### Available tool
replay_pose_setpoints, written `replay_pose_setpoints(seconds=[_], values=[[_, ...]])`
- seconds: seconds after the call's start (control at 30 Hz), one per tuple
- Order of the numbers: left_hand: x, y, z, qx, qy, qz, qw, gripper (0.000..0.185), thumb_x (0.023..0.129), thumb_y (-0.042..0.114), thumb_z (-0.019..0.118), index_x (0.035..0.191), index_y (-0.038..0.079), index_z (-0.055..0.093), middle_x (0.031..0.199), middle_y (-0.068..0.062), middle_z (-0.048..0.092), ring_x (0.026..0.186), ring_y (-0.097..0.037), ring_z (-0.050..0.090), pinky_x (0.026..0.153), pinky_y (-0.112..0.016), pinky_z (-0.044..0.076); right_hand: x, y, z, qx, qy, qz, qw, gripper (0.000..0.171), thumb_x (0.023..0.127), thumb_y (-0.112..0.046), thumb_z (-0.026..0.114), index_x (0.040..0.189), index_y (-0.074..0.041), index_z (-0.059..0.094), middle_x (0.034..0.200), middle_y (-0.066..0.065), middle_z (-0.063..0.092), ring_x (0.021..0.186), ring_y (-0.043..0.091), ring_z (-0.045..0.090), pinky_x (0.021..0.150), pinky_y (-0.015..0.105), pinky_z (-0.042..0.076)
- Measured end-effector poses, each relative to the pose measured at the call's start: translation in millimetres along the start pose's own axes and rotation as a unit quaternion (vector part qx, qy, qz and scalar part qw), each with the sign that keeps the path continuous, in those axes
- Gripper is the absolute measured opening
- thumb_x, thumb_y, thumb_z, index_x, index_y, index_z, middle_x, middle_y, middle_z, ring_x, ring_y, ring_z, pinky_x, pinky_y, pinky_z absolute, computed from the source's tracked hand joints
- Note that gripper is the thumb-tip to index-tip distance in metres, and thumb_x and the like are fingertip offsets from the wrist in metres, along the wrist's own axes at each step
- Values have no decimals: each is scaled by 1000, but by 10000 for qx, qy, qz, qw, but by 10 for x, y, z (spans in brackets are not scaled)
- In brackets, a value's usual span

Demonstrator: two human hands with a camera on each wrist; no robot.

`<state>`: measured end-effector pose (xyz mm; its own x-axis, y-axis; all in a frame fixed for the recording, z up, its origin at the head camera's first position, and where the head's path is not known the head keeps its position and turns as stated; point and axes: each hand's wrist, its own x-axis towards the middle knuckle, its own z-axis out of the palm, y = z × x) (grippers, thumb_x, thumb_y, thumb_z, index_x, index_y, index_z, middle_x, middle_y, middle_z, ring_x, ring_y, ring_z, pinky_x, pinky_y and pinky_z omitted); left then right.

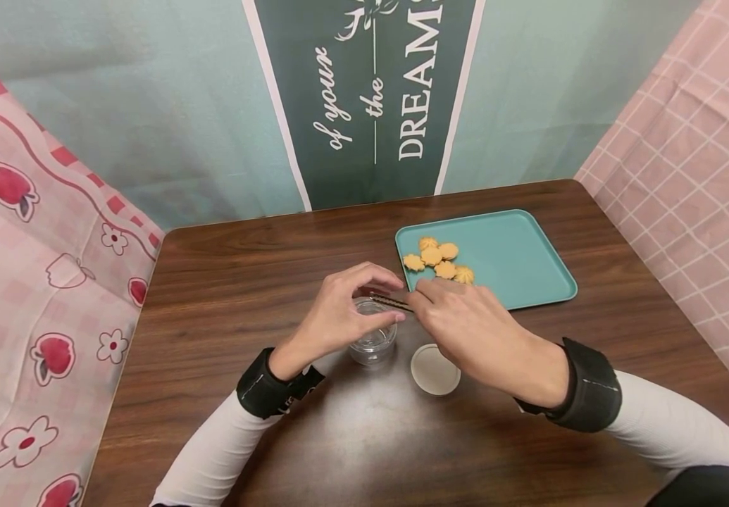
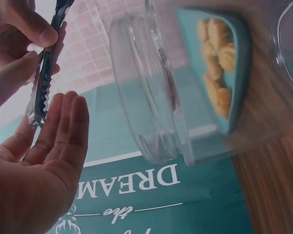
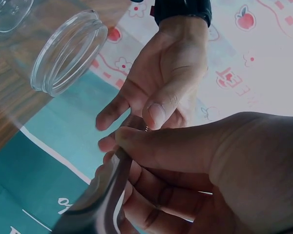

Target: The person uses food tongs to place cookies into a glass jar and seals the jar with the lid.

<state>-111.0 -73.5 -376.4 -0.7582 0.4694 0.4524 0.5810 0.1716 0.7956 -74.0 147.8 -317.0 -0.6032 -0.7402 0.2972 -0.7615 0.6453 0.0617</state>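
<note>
Resting on a brown table (image 1: 225, 282) are a teal tray (image 1: 516, 260) of cookies (image 1: 438, 260), a lid (image 1: 435, 369) and a clear jar (image 1: 373, 338), above which the right hand (image 1: 472, 327) pinches metal tongs (image 1: 391, 302) whose tips touch the relaxed, half-open left hand (image 1: 339, 313).

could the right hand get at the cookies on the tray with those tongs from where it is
Probably yes. The right hand grips the tongs just short of the tray; the cookies lie uncovered near its closest corner, nothing between.
</note>
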Motion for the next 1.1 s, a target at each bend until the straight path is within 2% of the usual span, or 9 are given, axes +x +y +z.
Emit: replay_pose_setpoints(seconds=[0.17,0.37,0.63,1.1], values=[[-5,2,4,-111,63,-116,9999,33,82,6,92,110,6,75,107,-2,75,101,-13,72,87,-29,61,2,18,-3,60,21,44,10000,31,80,15,78,104,-4,73,79,2,55,69,18,58,46,32,46],[7,5,17,-194,142,-104,9997,25,84,5,90,105,7,77,103,-2,75,96,-12,73,83,-32,63,3,39,-9,122,3,130,9998,26,82,12,79,102,-4,73,79,1,56,68,19,58,47,34,47],[16,2,26,-301,89,-296,9991,18,87,4,87,103,8,79,100,-2,76,90,-9,74,77,-30,63,1,65,-17,156,-41,162,9997,26,82,13,78,101,-5,73,78,1,56,67,18,56,45,32,45],[49,-17,27,-62,246,-148,9996,11,86,5,88,95,9,83,92,1,78,84,-7,74,73,-28,62,20,115,-22,246,-12,76,9997,31,79,16,76,101,-4,74,79,1,57,69,19,58,47,32,46]])
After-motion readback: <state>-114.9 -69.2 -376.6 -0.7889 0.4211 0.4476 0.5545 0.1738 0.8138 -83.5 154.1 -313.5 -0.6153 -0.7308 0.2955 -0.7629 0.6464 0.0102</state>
